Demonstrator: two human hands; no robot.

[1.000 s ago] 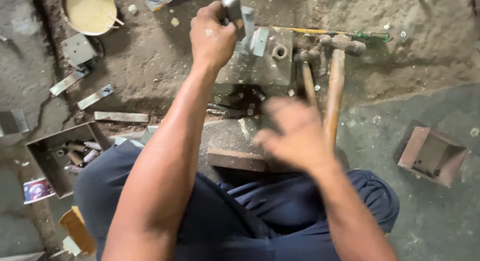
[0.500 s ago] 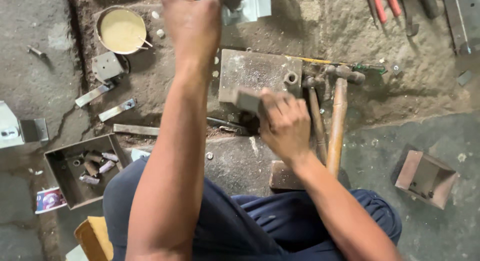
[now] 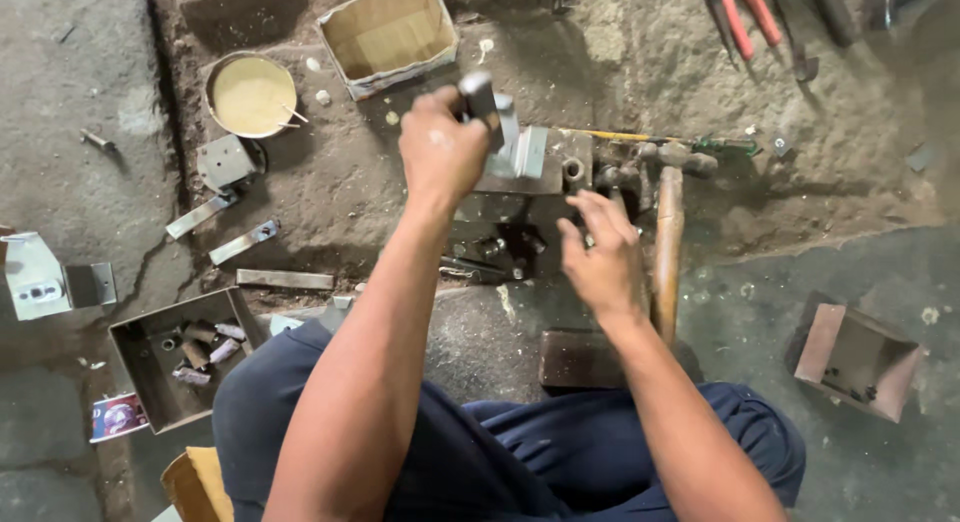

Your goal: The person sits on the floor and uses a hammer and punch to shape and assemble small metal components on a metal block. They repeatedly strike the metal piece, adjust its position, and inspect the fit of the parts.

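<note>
A dark-handled hammer (image 3: pixel 482 100) is clenched in the left hand (image 3: pixel 440 147) above the square grey steel block (image 3: pixel 530 162), apparently mid-strike, while a small workpiece below the block is steadied by loosely open right hand (image 3: pixel 600 257); accurate downward blow judged required.

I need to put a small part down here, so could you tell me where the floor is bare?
Bare concrete lies at far left, beyond the round tin and metal strips, and at right between the hammer handle and the rusty tray. It is crowded around the metal block, where the left hand and right hand work.
</note>
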